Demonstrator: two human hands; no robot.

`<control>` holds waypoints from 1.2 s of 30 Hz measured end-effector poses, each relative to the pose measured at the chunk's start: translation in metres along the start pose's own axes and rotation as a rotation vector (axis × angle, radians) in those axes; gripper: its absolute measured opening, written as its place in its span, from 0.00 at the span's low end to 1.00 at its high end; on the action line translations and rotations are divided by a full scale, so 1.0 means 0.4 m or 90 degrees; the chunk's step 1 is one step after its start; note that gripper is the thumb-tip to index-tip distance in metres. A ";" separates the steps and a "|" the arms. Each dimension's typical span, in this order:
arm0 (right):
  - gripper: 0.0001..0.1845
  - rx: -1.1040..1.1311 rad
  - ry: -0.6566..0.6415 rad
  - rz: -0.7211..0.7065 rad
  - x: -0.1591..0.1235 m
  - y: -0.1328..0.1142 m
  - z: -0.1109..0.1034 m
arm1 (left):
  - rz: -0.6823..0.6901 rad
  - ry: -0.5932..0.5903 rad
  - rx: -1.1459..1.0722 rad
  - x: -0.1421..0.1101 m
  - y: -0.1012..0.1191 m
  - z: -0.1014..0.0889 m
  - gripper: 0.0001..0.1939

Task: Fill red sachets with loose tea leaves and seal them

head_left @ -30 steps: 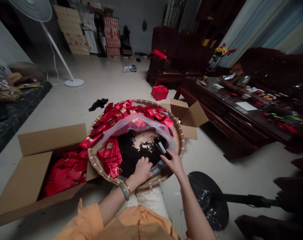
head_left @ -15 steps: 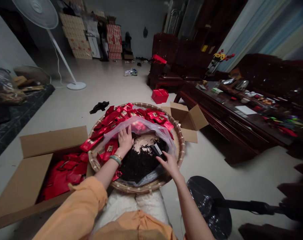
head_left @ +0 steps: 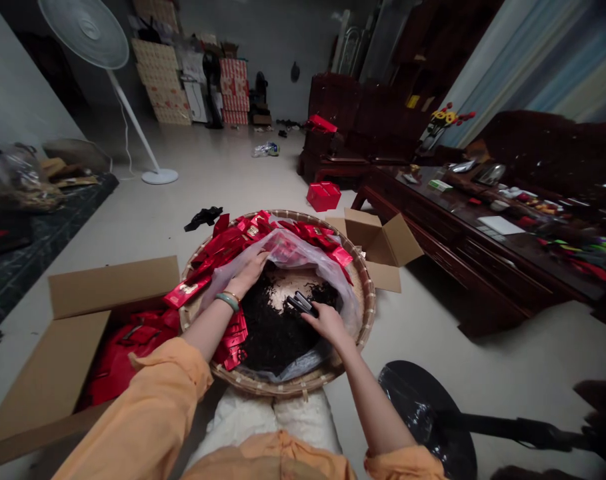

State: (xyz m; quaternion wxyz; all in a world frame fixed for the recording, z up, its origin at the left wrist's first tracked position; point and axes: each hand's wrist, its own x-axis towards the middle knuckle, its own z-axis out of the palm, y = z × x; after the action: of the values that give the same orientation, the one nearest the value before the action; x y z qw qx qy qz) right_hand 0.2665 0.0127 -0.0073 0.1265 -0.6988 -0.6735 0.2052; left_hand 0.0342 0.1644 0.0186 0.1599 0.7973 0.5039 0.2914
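A round woven bamboo tray (head_left: pixel 367 320) rests over my lap. In it lies an open clear plastic bag (head_left: pixel 340 267) with dark, twisted dry leaves (head_left: pixel 270 333), which look like tea. My left hand (head_left: pixel 247 275), wearing bracelets, has its fingers closed at the bag's upper left edge; the fingertips are partly hidden. My right hand (head_left: pixel 330 323) grips a black and silver stapler (head_left: pixel 301 303) above the leaves, its front end pointing left. Small red packets (head_left: pixel 223 253) are heaped along the tray's far side, and more red packets (head_left: pixel 233 340) lie near my left wrist.
At left stands an open carton (head_left: pixel 80 357) of red packets. Another open carton (head_left: pixel 387 240) sits beyond the tray, near a red box (head_left: pixel 323 197). A dark wooden table (head_left: pixel 463 247) runs along the right. A black round base (head_left: pixel 427 413) stands low right, a white fan (head_left: pixel 160 176) far left.
My left hand's spread fingers have drawn together at the bag's edge. My right hand has moved slightly left with the stapler, which is now turned more level. The whole view has shifted slightly.
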 end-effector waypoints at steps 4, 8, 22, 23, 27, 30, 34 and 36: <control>0.23 -0.024 -0.034 -0.021 0.037 -0.014 -0.013 | 0.089 -0.056 -0.035 -0.004 0.024 -0.055 0.20; 0.24 -0.025 -0.023 -0.041 0.059 -0.014 -0.034 | 0.074 -0.035 -0.044 -0.018 0.065 -0.109 0.17; 0.25 0.093 0.102 -0.120 0.045 0.031 -0.057 | 0.112 0.008 -0.093 -0.004 0.170 -0.178 0.16; 0.25 0.090 0.109 -0.114 0.047 0.036 -0.055 | 0.118 0.025 -0.072 0.000 0.166 -0.177 0.16; 0.31 0.068 0.174 -0.049 0.064 0.051 -0.053 | 0.147 0.119 0.021 0.011 0.152 -0.179 0.14; 0.34 0.062 0.211 0.001 0.088 0.053 -0.058 | 0.117 0.253 0.127 0.010 0.141 -0.168 0.13; 0.33 0.058 0.179 -0.026 0.123 0.051 -0.073 | 0.180 0.384 0.164 -0.047 0.136 -0.088 0.11; 0.31 0.072 0.142 -0.017 0.131 0.053 -0.084 | 0.339 0.245 0.120 -0.090 0.138 -0.028 0.10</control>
State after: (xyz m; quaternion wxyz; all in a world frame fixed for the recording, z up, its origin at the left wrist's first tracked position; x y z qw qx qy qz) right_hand 0.3013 0.0668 0.0066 0.2428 -0.7000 -0.6517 0.1624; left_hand 0.0548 0.1073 0.0466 -0.0942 0.8426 0.3238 0.4199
